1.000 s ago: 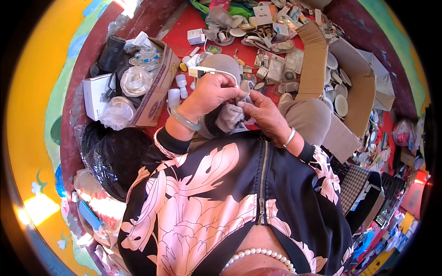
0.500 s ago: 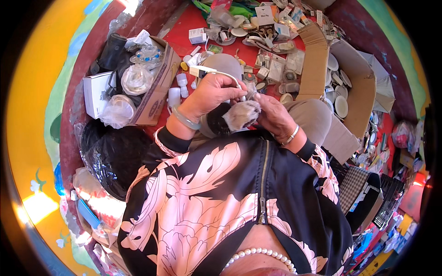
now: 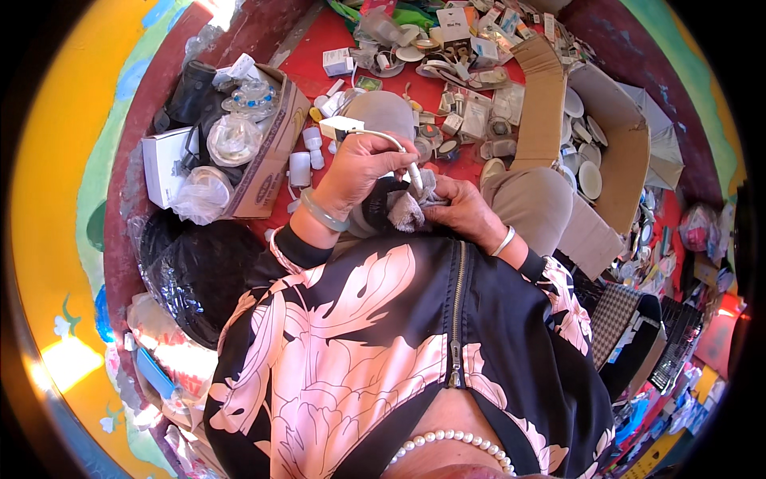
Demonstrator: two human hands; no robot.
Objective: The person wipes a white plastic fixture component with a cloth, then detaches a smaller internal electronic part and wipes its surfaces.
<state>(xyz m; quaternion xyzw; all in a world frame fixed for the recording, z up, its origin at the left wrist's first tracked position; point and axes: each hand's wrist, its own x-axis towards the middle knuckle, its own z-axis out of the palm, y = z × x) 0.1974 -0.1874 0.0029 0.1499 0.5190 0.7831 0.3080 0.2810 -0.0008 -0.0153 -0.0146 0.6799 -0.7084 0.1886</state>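
Note:
My left hand (image 3: 361,169) pinches a white cable (image 3: 387,136) between thumb and fingers. One end of the cable carries a white block (image 3: 341,126), which sits over the back of that hand. Its other end, a slim white plug (image 3: 415,177), points down against a crumpled greyish cloth (image 3: 407,212). Fingers of my right hand (image 3: 468,209) are closed on this cloth, bunched around the plug's tip, so the very end is hidden. Both hands are close together above my lap, between my knees.
To the left stands a carton (image 3: 267,172) filled with plastic-wrapped parts, beside a black plastic bag (image 3: 195,271). An open cardboard box (image 3: 618,152) holds round white discs on the right. Small packaged goods (image 3: 479,120) are strewn over the red cloth (image 3: 319,60) ahead.
The cloth has been bunched up and turned, and the white plug now shows plainly against it. My right hand has shifted slightly down; the white block has tipped a little left.

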